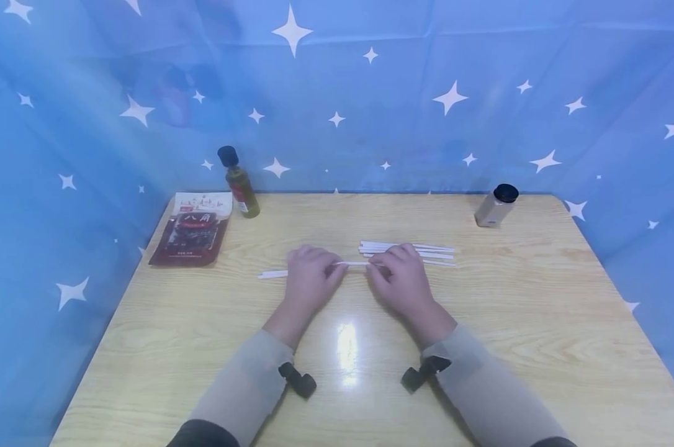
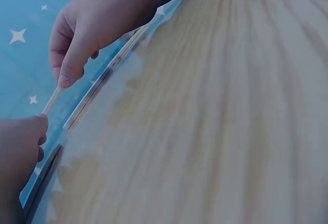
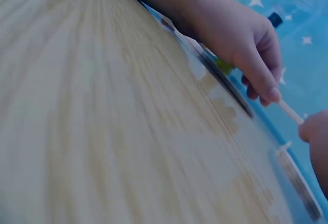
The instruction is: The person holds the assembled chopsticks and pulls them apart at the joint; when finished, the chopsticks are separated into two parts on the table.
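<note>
Both hands hold one thin pale stick (image 1: 355,263) between them, level above the table in the head view. My left hand (image 1: 310,276) pinches its left part between thumb and fingers, and my right hand (image 1: 404,279) pinches the right part. Only the short middle stretch shows between the two thumbs. Just behind the right hand lies a loose pile of similar white sticks (image 1: 434,249), partly hidden by that hand. More white sticks (image 1: 272,274) poke out on the table left of the left hand. In the left wrist view the stick (image 2: 50,101) spans from hand to hand.
A dark red and white food packet (image 1: 194,233) lies at the table's far left. Beside it stands a dark-capped bottle (image 1: 242,189) with a red label. A small black-lidded jar (image 1: 494,208) is at the back right. Blue starry cloth (image 1: 370,93) hangs behind the wooden table (image 1: 482,323).
</note>
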Action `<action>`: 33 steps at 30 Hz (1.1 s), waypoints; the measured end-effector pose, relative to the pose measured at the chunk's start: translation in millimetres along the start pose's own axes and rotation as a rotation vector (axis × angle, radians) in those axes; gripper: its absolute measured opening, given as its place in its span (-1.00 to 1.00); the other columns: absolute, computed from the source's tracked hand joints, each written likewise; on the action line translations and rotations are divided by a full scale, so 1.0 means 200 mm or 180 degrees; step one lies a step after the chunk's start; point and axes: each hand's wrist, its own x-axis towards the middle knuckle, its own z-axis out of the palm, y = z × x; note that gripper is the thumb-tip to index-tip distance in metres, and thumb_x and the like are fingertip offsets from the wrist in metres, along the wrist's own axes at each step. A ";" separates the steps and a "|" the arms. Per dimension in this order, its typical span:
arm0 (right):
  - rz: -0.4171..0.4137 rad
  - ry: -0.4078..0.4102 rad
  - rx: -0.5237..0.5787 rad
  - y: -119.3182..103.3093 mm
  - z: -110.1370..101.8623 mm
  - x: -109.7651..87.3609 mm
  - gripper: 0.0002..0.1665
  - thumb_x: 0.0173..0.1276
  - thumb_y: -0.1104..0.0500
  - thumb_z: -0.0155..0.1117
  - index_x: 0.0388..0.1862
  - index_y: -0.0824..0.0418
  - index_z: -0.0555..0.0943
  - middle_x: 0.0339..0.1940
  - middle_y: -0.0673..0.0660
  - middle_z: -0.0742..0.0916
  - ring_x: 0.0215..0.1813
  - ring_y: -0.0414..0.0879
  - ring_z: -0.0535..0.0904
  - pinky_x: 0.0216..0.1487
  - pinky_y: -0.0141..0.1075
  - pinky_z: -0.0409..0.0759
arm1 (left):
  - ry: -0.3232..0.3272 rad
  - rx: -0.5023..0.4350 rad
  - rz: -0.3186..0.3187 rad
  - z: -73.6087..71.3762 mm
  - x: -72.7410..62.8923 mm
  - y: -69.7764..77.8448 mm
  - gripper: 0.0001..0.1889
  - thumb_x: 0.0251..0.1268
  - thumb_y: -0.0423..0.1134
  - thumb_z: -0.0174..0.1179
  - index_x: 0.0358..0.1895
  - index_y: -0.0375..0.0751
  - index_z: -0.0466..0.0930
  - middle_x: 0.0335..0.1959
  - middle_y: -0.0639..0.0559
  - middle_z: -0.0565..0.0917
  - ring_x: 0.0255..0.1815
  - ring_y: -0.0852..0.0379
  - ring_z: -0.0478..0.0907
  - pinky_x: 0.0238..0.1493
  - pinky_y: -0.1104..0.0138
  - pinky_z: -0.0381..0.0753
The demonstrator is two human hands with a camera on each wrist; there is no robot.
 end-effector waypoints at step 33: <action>0.0143 0.0073 -0.0088 0.29 -0.32 -0.17 -0.83 0.24 0.32 0.63 -0.19 0.19 0.86 -0.23 0.17 0.78 -0.03 0.22 0.52 0.09 0.08 0.35 | 0.0079 -0.0182 0.0696 0.27 0.13 0.30 -0.85 0.44 0.01 0.43 -0.12 0.09 0.84 -0.17 0.20 0.81 -0.04 0.14 0.60 0.13 0.15 0.49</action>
